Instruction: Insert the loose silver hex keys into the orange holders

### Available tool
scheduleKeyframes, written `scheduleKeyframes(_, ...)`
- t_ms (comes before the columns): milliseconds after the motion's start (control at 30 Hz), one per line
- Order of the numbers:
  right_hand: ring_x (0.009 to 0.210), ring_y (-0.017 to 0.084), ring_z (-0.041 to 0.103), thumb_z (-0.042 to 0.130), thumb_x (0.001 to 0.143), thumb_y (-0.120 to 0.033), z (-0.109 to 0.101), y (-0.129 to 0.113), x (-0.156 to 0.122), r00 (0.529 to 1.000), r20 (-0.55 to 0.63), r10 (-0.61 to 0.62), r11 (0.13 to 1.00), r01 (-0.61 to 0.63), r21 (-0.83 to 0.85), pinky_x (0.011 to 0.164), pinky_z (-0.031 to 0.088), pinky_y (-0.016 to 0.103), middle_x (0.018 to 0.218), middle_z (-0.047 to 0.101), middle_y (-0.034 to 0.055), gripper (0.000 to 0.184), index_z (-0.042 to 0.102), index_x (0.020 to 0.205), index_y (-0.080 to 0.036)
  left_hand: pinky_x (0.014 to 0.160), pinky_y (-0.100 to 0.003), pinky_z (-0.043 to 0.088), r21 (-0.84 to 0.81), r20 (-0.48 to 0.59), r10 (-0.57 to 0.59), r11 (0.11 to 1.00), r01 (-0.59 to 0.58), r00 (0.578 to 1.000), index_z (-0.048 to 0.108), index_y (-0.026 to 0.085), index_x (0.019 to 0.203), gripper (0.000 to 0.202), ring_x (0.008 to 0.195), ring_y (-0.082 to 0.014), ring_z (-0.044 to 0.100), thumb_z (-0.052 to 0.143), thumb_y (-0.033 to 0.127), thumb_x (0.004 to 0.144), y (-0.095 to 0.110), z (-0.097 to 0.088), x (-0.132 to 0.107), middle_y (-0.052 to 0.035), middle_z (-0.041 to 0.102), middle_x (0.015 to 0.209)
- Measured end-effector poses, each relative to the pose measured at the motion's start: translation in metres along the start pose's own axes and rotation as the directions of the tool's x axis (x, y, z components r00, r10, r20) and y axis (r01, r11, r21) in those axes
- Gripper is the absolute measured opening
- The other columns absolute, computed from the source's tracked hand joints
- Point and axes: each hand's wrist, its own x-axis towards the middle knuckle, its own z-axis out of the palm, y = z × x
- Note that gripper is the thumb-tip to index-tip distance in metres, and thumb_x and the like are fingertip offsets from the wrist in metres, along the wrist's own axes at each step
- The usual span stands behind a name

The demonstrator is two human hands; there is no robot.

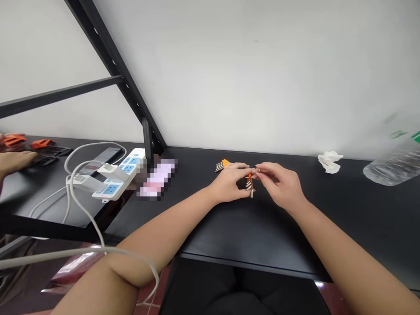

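Note:
Over the black table, my left hand [231,180] is closed around an orange holder with several silver metal rods, which looks like a hex key set [249,183]. Its fingers cover much of the holder. More orange and a row of metal rods [219,166] show past the far side of this hand; whether they belong to the same set I cannot tell. Close against it, my right hand [282,183] pinches a thin metal piece, apparently a hex key [257,170], at the top of the set. The fingertips partly hide it.
On the left lie a white power strip [120,175] with plugged-in chargers, a phone [105,158] and a blurred-out screen [159,177]. A white cable [85,210] loops over my left arm. Another person's hand [16,162] touches orange-and-black tools. Crumpled tissue [330,161] and a plastic bottle [392,166] lie right.

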Motion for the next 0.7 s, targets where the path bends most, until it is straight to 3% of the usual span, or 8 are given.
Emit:
scheduleKeyframes(233,0.092,0.017,0.075,0.055,0.099,-0.016,-0.0025,-0.0063,0.0048,0.983,0.049,-0.179,0.965,0.185,-0.185,0.081,0.062,0.030,0.108,0.076,0.0033,0.022,0.068,0.114,-0.025,0.113,-0.047,0.047,0.014,0.022,-0.029,0.999,0.029,0.999,0.070,0.022,0.124,0.054,0.130,-0.0304,0.059,0.083,0.029,0.072,0.0030,-0.0014,-0.0008,-0.0137,0.066,0.131)
scheduleKeyframes(433,0.100,0.018,0.073,0.056,0.093,-0.003,-0.0052,-0.0033,0.0068,0.904,0.118,-0.411,0.876,0.427,-0.223,0.085,0.062,0.031,0.111,0.075,0.0070,0.032,0.068,0.117,-0.020,0.113,-0.048,0.047,-0.019,0.018,-0.019,1.000,0.019,1.000,0.071,0.021,0.120,0.049,0.132,-0.0309,0.058,0.082,0.030,0.073,0.0031,-0.0012,-0.0007,-0.0135,0.067,0.130)
scheduleKeyframes(567,0.104,0.019,0.072,0.058,0.090,-0.001,-0.0035,-0.0027,0.0067,0.887,0.131,-0.442,0.867,0.460,-0.191,0.085,0.063,0.032,0.116,0.074,0.0085,0.037,0.068,0.121,-0.020,0.113,-0.047,0.047,-0.043,0.009,-0.025,0.999,0.025,1.000,0.071,0.022,0.118,0.046,0.132,-0.0299,0.058,0.081,0.028,0.073,0.0037,-0.0012,0.0000,-0.0096,0.071,0.123)
scheduleKeyframes(700,0.093,0.017,0.073,0.059,0.091,-0.003,0.0003,-0.0055,0.0079,0.893,0.106,-0.438,0.869,0.451,-0.205,0.077,0.062,0.031,0.110,0.075,0.0074,0.031,0.071,0.113,-0.022,0.114,-0.048,0.047,-0.044,0.044,-0.027,0.999,0.029,0.999,0.072,0.022,0.116,0.043,0.133,-0.0300,0.057,0.080,0.027,0.074,0.0049,-0.0010,0.0000,-0.0083,0.073,0.120)
